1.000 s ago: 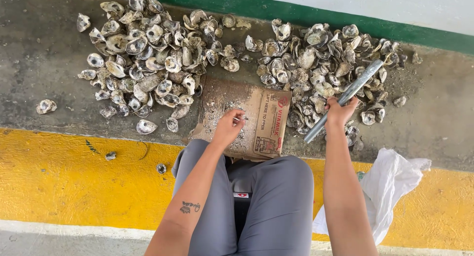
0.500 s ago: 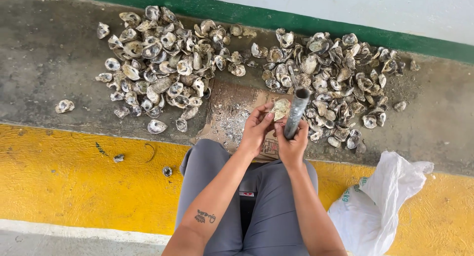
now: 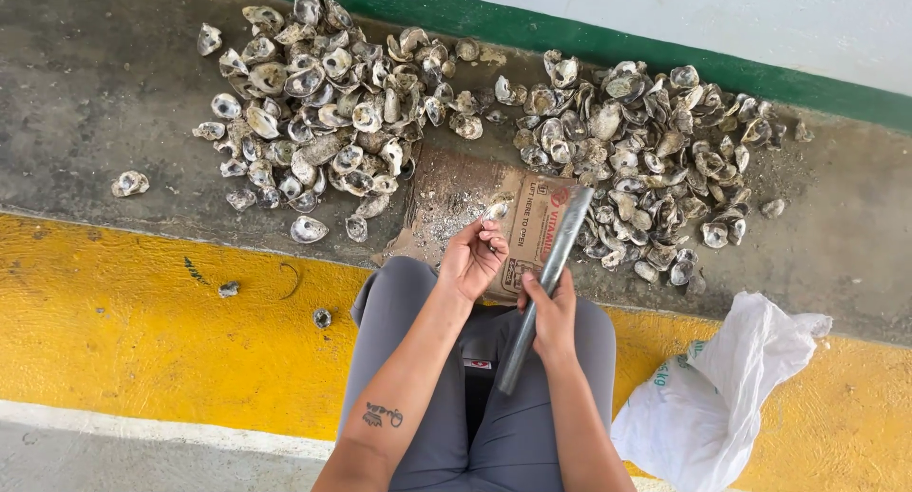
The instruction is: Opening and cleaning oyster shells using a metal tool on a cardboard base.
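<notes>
With the left hand (image 3: 472, 260) pinching what looks like an oyster shell (image 3: 496, 209) over the cardboard (image 3: 456, 193) and the right hand (image 3: 553, 312) closed round the metal rod (image 3: 546, 285), strike squarely, fingers clear.

Small pale oyster shell (image 3: 496, 208) above cardboard, grey metal pipe (image 3: 546, 283) tilted upright

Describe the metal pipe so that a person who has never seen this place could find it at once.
Start at the flattened cardboard lying on the grey concrete between the two heaps of shells. Just above the person's grey-clad knees, the right hand grips a metal pipe that slants up over the cardboard. It is the only long, straight, smooth grey thing here; everything around it is small, rough and rounded.
</notes>
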